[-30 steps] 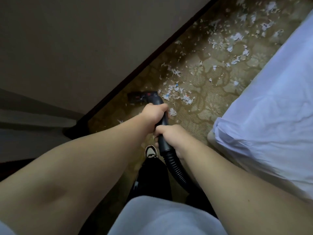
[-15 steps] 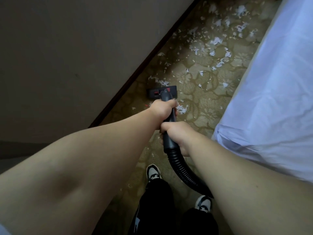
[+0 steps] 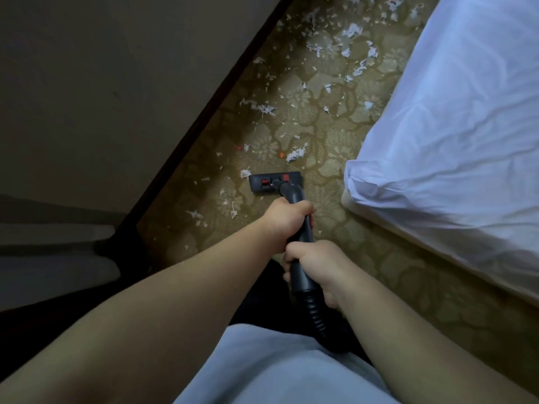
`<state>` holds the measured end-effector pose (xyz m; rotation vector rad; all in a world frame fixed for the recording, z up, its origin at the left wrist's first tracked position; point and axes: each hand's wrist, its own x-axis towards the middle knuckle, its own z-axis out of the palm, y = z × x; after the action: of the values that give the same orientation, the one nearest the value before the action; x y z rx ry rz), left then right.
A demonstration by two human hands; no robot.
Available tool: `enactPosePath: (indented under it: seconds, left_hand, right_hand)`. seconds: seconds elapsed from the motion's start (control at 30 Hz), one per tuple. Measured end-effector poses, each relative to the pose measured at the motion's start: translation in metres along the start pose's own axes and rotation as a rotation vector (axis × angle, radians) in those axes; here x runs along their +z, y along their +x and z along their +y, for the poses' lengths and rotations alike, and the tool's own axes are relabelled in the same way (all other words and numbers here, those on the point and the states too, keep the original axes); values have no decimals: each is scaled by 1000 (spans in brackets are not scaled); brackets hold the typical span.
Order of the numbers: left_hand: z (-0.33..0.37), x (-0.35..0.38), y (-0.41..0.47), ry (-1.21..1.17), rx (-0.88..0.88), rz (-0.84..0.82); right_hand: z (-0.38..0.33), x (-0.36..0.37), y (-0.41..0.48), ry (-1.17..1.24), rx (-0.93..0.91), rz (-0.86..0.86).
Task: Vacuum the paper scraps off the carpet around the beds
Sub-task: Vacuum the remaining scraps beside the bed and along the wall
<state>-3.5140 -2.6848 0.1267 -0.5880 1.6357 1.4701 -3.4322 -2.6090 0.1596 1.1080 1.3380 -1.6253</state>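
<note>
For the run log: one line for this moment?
left hand, right hand grip wand | floor head on carpet | scraps ahead | bed right

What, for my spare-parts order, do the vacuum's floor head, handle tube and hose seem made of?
Floor head: hard moulded plastic, matte dark grey, red catches; crisp edges suggest it. Handle tube: smooth rigid plastic, probably, with a faint sheen. Hose: flexible black plastic or rubber, judging by its close ribs.

The vacuum head sits on the carpet between the wall at left and the bed at right, paper scraps lying just beyond it.
</note>
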Motion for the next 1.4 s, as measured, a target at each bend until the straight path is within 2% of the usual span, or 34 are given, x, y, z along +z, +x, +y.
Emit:
enactPosePath:
  seconds: [0.17,0.33,0.63,0.83,0.97,1.17,1.4]
  left_hand:
    - [-23,17,-18,-7,11,-6]
    - [2,11,2,11,20,-12]
    - [134,-23,102,98,81,-9]
    - [226,-58,166,189,170,47]
    - [261,-84,195,217,164,83]
    - [259,-107,212,156,116,112]
    - [178,-115,157,43,27,138]
  right_hand:
    - [28,-12,-18,9,-15,-1]
    - [-1,-9,-7,4,-35,65]
    - [-145,19,78,2,-133,214]
    - [-248,43,136,22,-175,164]
    - [-291,58,169,35,-184,109]
    - [-299,74,181,-35,-158,79]
    - [-220,84,125,-106,-58,21]
